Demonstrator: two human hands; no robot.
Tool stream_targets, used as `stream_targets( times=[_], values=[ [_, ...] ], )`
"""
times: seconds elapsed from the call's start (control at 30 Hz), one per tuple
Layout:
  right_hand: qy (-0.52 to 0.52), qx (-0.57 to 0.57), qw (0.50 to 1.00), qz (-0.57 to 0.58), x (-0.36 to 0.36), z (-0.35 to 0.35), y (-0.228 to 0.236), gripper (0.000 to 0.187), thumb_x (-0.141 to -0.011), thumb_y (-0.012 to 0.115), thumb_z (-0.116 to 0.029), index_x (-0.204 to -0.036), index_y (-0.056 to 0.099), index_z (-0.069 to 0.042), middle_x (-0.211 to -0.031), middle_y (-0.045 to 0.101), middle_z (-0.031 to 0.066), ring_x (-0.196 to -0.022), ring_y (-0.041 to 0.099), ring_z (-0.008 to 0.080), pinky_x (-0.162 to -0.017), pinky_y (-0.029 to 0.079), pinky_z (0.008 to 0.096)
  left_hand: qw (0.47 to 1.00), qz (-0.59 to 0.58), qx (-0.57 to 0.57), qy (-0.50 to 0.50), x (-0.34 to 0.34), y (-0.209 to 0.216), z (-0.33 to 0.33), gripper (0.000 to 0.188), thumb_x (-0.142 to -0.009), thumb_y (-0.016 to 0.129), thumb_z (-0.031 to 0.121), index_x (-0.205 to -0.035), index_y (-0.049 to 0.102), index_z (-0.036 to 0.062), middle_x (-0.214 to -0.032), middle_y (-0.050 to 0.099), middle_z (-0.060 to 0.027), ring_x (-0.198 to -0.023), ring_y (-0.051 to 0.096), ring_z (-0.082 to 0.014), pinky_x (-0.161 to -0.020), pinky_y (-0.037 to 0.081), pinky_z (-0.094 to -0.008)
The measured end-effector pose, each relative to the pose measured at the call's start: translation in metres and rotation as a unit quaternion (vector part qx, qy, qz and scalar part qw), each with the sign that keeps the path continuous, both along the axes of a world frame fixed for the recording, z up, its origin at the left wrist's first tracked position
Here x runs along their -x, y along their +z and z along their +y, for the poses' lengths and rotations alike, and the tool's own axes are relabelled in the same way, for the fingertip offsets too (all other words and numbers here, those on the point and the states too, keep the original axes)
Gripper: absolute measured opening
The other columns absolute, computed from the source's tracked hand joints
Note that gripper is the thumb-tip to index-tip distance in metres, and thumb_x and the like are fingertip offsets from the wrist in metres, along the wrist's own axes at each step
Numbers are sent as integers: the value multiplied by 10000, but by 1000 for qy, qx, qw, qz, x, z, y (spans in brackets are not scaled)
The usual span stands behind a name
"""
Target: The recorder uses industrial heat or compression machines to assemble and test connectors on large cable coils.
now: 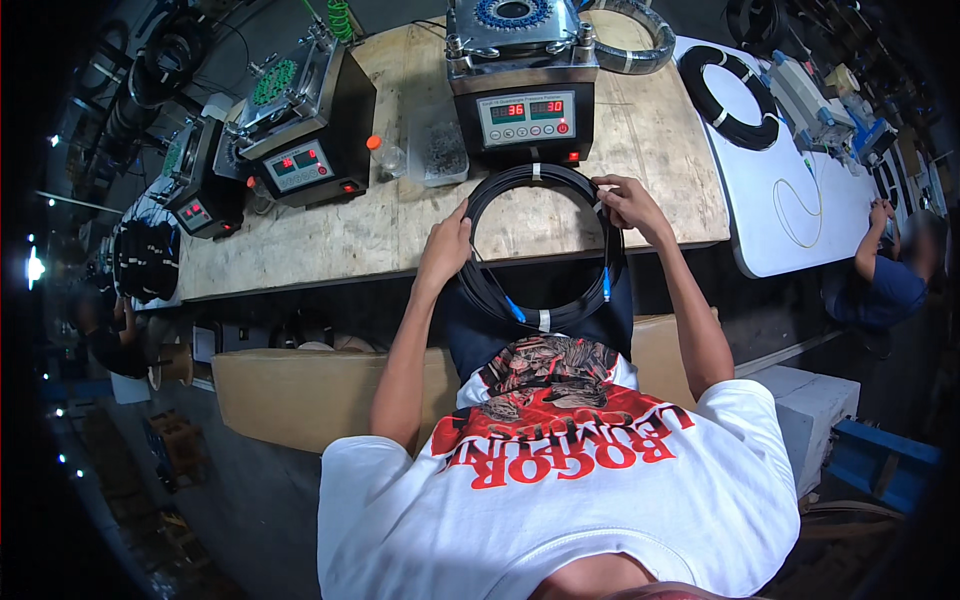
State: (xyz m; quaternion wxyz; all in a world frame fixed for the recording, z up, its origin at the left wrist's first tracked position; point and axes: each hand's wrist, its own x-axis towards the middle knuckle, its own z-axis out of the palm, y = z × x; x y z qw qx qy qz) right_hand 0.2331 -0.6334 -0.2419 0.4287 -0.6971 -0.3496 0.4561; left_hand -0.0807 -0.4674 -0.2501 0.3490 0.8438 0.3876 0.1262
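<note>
A coil of black cable [575, 180] leans over the table's front edge, its lower part above my lap. White bands wrap it at the top and bottom, and another pale band shows by my right fingers. Two blue connectors hang on its lower half: one blue connector [515, 311] at left, another blue connector [606, 285] at right. My left hand [445, 248] is closed on the coil's left side, the fingers partly hidden. On the upper right side, my right hand [634, 208] is closed with thumb and fingers pinching the coil.
Behind the coil stands a polishing machine [525, 115] with a red display; similar machines sit left. A clear plastic tub [438, 150] and orange-capped bottle [385, 155] are beside it. At right, a white table [755, 235] holds another black coil [695, 75]; a person works there.
</note>
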Motion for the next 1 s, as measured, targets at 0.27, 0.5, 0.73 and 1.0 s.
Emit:
stream_targets(
  times=[0.27,0.5,0.73,1.0],
  values=[
    [30,-9,999,16,22,-11,0,695,-892,578,112,-1500,273,-27,-877,552,134,-672,690,246,-573,606,356,962,1,271,-41,19,9,3,780,-938,640,102,-1582,201,144,-598,608,-93,-510,585,-141,-534,479,-305],
    [93,70,960,-256,24,-5,-8,758,-802,640,86,-1480,322,-32,-895,639,245,-821,694,351,-671,566,445,987,82,130,-35,20,9,6,856,-841,750,136,-1559,284,143,-616,616,-128,-523,591,-188,-577,486,-348],
    [94,95,894,-428,37,-6,9,708,-793,732,-99,-1421,405,-109,-1062,677,229,-995,650,431,-802,528,505,991,73,62,-93,39,-19,30,662,-928,651,160,-1527,370,143,-643,604,-107,-545,597,-134,-531,499,-311],
    [68,36,933,-351,15,-13,-10,720,-774,785,-181,-1399,431,-236,-1076,658,227,-1038,637,413,-848,512,484,943,-55,328,-15,28,4,30,531,-964,614,127,-1415,393,-42,-685,638,-82,-535,593,-126,-472,470,-266]
  ],
)
